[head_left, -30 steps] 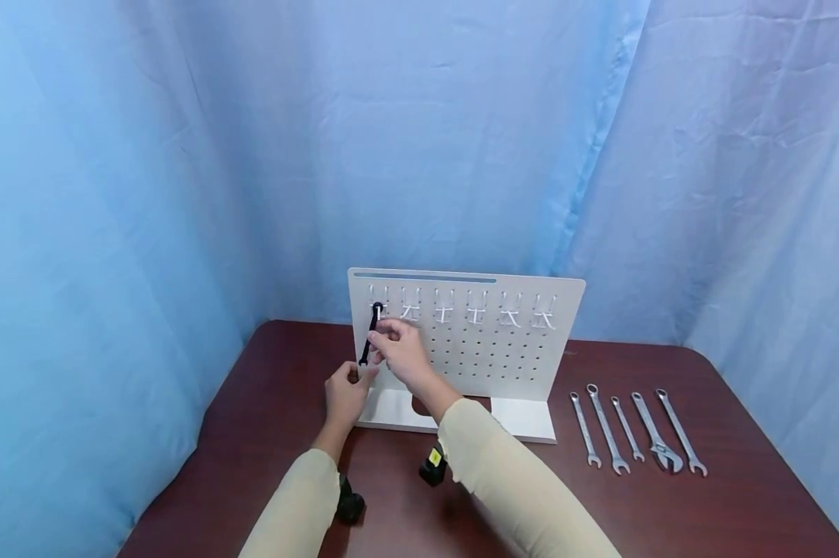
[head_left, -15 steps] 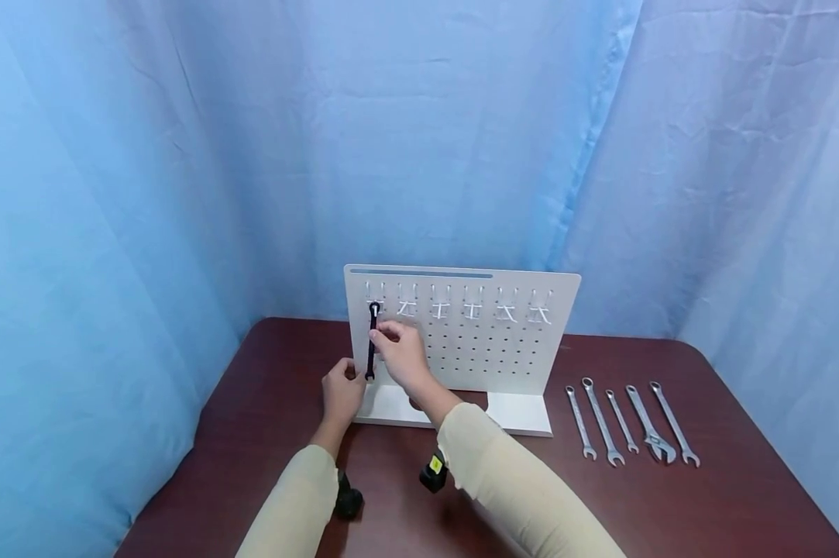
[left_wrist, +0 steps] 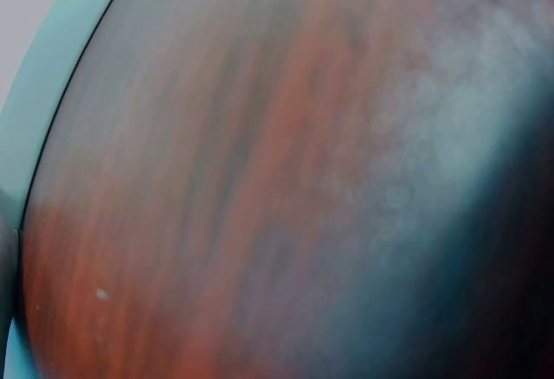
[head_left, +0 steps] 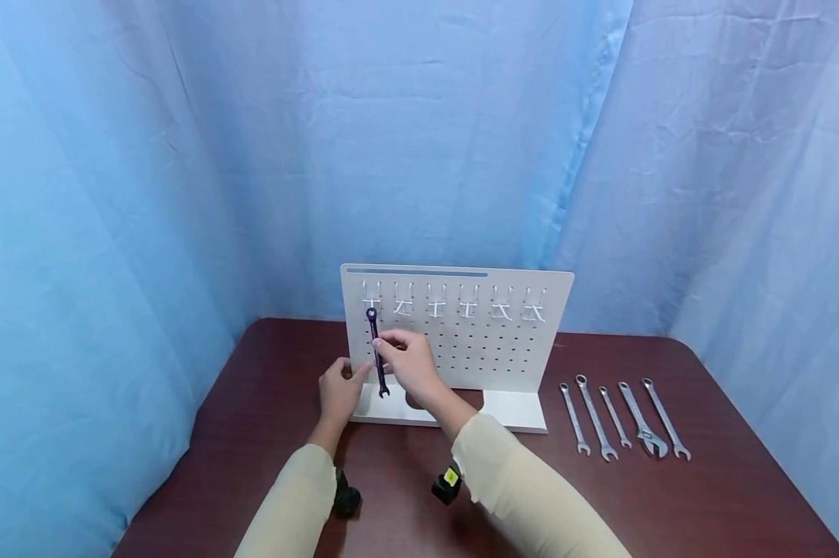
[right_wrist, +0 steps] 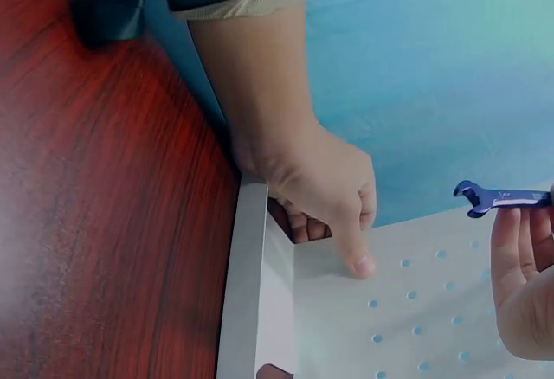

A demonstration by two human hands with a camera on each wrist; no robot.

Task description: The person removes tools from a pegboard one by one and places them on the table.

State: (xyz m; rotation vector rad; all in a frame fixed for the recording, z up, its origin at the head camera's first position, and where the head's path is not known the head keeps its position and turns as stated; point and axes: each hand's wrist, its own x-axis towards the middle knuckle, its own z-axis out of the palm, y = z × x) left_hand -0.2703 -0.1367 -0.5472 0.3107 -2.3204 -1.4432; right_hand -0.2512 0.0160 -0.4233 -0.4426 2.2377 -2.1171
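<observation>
A dark purple combination wrench (head_left: 377,353) is pinched between the thumb and fingers of my right hand (head_left: 412,364), in front of the white pegboard (head_left: 489,341). Its ring end points up, right at the tip of the leftmost hook (head_left: 372,297) in the head view; its open end points down. The right wrist view shows that open jaw end sticking out past the right fingers. My left hand (head_left: 338,395) grips the board's left side edge. In the right wrist view, the left thumb (right_wrist: 362,265) presses the front face while the other fingers curl behind.
Several more hooks (head_left: 469,302) line the board's top, bearing nothing. Right of the board, several silver combination wrenches (head_left: 596,418) and an adjustable wrench (head_left: 642,422) lie on the dark red table (head_left: 677,519). Blue curtains (head_left: 419,139) hang behind. The left wrist view shows blurred tabletop.
The wrench's ring end has moved off the leftmost hook's prong, down and toward me, and its lower end has swung right. My left hand keeps its grip on the board edge.
</observation>
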